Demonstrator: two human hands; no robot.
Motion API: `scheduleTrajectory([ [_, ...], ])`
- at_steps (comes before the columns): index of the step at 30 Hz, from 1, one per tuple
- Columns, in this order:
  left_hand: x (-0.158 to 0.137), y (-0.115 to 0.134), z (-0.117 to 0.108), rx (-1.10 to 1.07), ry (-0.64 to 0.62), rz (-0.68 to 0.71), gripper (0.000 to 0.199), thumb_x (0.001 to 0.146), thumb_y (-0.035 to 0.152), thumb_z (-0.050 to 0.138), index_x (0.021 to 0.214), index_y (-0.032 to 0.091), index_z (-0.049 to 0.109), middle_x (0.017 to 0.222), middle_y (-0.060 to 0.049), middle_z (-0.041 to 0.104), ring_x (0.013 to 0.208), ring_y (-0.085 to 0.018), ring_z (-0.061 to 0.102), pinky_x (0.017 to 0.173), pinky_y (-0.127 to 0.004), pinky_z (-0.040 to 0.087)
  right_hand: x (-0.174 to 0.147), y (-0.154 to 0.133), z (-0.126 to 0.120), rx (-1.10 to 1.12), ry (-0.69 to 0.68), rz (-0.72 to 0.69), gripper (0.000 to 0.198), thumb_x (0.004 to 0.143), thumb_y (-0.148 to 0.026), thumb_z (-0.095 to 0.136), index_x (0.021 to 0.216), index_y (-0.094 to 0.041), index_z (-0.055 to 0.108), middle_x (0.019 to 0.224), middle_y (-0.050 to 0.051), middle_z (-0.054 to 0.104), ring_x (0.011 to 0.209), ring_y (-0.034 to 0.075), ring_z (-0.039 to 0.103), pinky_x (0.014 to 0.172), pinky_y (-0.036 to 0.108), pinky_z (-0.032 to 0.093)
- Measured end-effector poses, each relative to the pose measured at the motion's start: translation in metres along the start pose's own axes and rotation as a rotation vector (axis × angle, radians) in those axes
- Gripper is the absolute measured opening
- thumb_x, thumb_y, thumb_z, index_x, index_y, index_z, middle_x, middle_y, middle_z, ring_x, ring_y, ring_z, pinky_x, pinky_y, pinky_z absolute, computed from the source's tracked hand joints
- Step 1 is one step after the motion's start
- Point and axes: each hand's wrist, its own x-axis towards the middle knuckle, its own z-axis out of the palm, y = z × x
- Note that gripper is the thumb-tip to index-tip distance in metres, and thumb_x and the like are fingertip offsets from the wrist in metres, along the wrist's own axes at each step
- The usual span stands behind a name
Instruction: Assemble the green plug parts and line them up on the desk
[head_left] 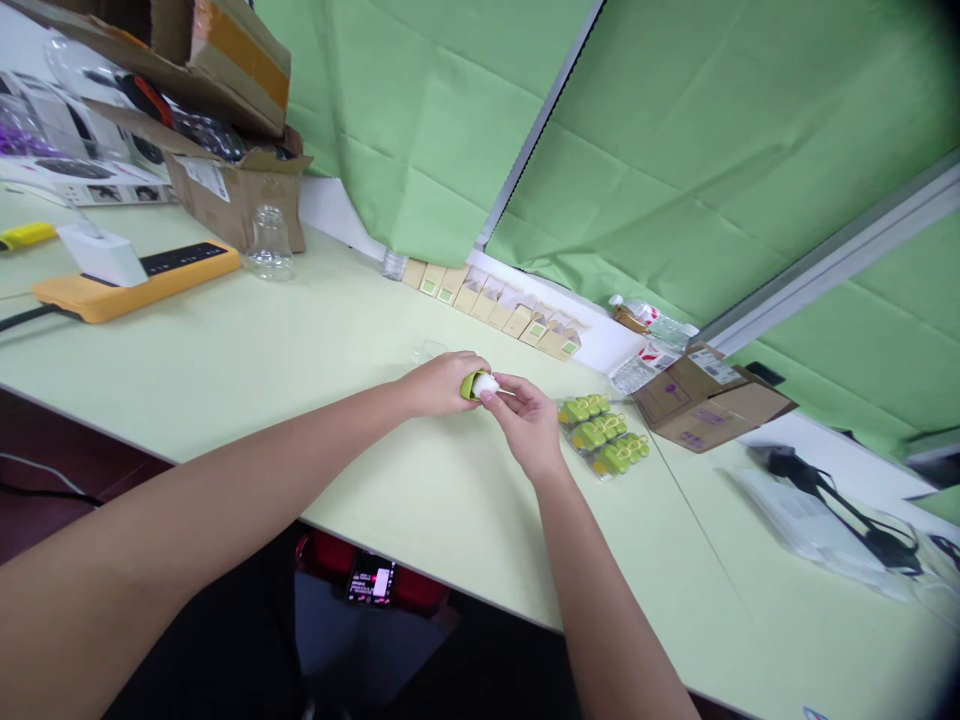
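Note:
Above the middle of the table (420,470), my left hand (444,384) is wrapped round a small green hollow shell (468,387), its opening turned to the right. A white rounded piece (486,383) sits at that opening, pinched between the thumb and fingers of my right hand (526,418). How deep the white piece reaches into the shell I cannot tell. Right of my right hand lies a clear pack of several green pieces with yellow parts (604,435). Behind my left hand is a small clear plastic piece (433,350), partly hidden.
Several small tan boxes (495,305) line the back edge. At right stand a cardboard box (694,395), plastic bottles (652,320) and a black strap (847,510). At left are an orange power strip (161,280), a clear bottle (270,245) and a larger carton (240,195).

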Motion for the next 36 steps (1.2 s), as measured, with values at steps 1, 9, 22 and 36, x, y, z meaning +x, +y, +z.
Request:
scheduleTrajectory([
  [1, -0.001, -0.002, 0.002, -0.004, -0.004, -0.003, 0.024, 0.077, 0.027, 0.066, 0.099, 0.018, 0.063, 0.098, -0.006, 0.066, 0.089, -0.020, 0.063, 0.074, -0.029, 0.048, -0.001, 0.001, 0.000, -0.022, -0.005, -0.001, 0.039, 0.071, -0.040, 0.082, 0.104, -0.024, 0.071, 0.105, 0.006, 0.074, 0.094, 0.023, 0.071, 0.089, 0.042, 0.057],
  [9, -0.006, -0.007, 0.013, -0.094, -0.030, -0.126, 0.027, 0.072, 0.028, 0.068, 0.097, 0.019, 0.063, 0.097, -0.004, 0.068, 0.088, -0.020, 0.065, 0.070, -0.028, 0.049, -0.004, 0.008, 0.003, -0.269, 0.012, -0.087, 0.035, 0.077, -0.044, 0.074, 0.107, -0.026, 0.069, 0.106, 0.004, 0.074, 0.092, 0.022, 0.070, 0.088, 0.038, 0.057],
  [22, -0.007, -0.006, 0.017, -0.145, -0.049, -0.134, 0.030, 0.070, 0.024, 0.067, 0.099, 0.019, 0.061, 0.097, -0.003, 0.069, 0.087, -0.019, 0.066, 0.071, -0.028, 0.049, -0.003, 0.012, 0.003, -0.292, -0.010, -0.065, 0.032, 0.076, -0.043, 0.075, 0.104, -0.027, 0.072, 0.101, 0.002, 0.074, 0.087, 0.022, 0.071, 0.086, 0.038, 0.057],
  [36, -0.008, -0.007, 0.021, -0.103, -0.090, -0.104, 0.034, 0.075, 0.023, 0.065, 0.107, 0.017, 0.058, 0.103, -0.007, 0.067, 0.092, -0.021, 0.065, 0.075, -0.030, 0.050, -0.005, 0.013, 0.005, -0.366, 0.018, -0.058, 0.030, 0.077, -0.041, 0.075, 0.099, -0.025, 0.063, 0.098, 0.004, 0.076, 0.092, 0.022, 0.073, 0.087, 0.039, 0.058],
])
